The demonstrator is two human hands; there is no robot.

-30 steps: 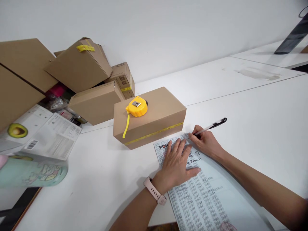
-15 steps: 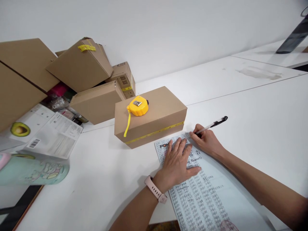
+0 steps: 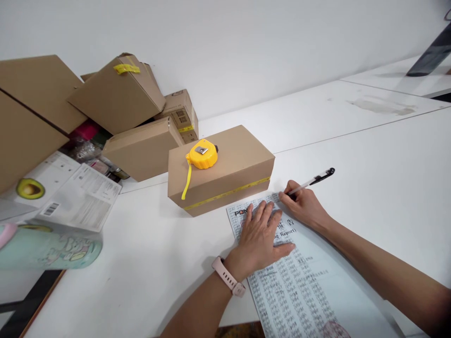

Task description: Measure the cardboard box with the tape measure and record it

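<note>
My left hand [image 3: 259, 237] lies flat with fingers spread on a printed sheet [image 3: 299, 286] on the white table, a pale watch on its wrist. My right hand [image 3: 305, 206] is closed on a pen [image 3: 312, 180], whose tip rests at the top of the sheet. Just beyond the sheet stands a brown cardboard box [image 3: 229, 180] with a strip of yellow tape along its side. A yellow tape measure [image 3: 201, 156] sits on the box top, its strap hanging over the front.
More cardboard boxes [image 3: 116, 101] are piled at the back left against the wall. White leaflets [image 3: 79, 197] and a mint-green patterned bottle [image 3: 49, 246] lie at the left. A dark slanted object [image 3: 430, 54] stands at the far right.
The hands have hardly moved; the pen shifted very slightly as the view drifted a little.
</note>
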